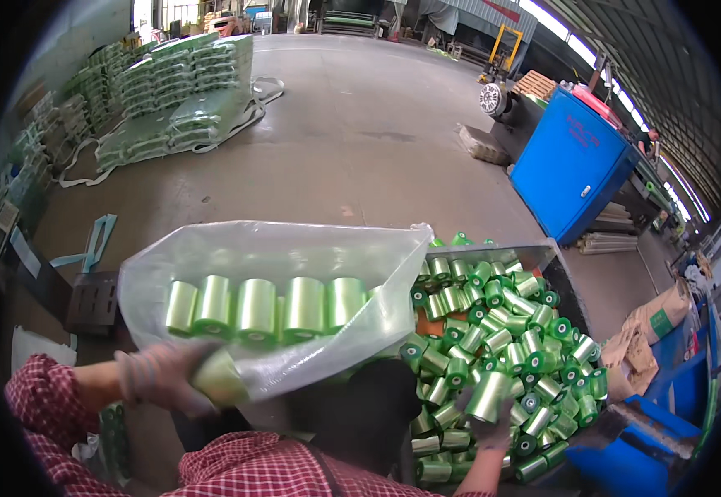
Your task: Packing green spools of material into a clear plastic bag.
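A clear plastic bag (187,248) lies in front of me, with a row of green film rolls (256,306) standing side by side inside it. My left hand (166,377), in a grey glove and slightly blurred, is closed around another green film roll (221,379) at the near edge of the bag. My right hand (493,429), also gloved, grips a single film roll (489,396) above the heap in a dark-walled bin (555,265). Loose film rolls (505,331) fill that bin in a jumble, lying at all angles.
A blue cabinet (574,157) stands beyond the bin on the right. Torn brown paper sacks (629,356) lie right of the bin. Packed bags of rolls (182,83) are stacked at the far left. A dark metal stand (91,302) is left of the bag.
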Action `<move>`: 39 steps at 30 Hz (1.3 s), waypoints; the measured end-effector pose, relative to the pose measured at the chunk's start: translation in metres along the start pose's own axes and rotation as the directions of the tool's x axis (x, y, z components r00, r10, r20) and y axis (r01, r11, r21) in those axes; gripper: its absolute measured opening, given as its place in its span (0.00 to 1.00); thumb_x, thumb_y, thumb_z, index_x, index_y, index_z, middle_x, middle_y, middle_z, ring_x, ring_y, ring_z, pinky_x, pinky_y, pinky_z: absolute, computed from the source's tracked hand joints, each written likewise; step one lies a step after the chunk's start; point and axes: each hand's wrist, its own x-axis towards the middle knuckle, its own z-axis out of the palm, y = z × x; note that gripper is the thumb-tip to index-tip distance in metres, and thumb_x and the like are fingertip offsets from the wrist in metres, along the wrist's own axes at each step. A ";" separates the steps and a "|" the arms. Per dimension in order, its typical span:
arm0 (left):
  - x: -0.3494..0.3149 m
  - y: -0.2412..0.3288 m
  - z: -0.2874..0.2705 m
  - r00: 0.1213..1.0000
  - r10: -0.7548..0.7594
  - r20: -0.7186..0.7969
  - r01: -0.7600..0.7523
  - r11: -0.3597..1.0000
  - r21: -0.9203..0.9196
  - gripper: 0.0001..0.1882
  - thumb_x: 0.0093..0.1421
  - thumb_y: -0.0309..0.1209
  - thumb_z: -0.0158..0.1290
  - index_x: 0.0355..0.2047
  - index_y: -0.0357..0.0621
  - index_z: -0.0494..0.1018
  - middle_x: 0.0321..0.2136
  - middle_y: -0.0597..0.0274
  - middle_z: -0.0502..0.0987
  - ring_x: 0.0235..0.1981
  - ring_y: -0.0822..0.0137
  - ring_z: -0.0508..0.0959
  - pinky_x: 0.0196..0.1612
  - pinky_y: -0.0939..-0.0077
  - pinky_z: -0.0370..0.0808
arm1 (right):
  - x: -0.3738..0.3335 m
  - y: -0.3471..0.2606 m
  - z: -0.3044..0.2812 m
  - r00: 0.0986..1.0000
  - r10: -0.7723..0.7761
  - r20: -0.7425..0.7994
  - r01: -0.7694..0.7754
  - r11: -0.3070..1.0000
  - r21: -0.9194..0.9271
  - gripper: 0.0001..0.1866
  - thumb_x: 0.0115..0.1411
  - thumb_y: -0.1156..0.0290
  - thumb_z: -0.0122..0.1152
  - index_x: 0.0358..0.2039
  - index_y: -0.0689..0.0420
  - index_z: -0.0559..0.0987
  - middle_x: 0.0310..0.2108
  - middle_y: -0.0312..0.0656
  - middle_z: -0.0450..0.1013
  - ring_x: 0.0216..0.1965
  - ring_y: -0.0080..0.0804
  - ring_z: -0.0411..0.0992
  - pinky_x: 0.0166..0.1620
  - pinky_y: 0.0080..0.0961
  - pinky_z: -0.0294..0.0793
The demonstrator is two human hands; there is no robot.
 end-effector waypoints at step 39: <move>0.003 0.053 -0.060 0.908 0.272 -0.319 -0.242 0.962 0.130 0.27 0.51 0.36 0.55 0.48 0.31 0.67 0.35 0.47 0.75 0.34 0.58 0.77 0.39 0.68 0.73 | 0.103 0.007 -0.044 0.951 -0.139 0.278 0.310 0.375 -0.874 0.40 0.52 0.42 0.57 0.61 0.47 0.57 0.50 0.52 0.65 0.40 0.49 0.73 0.39 0.51 0.75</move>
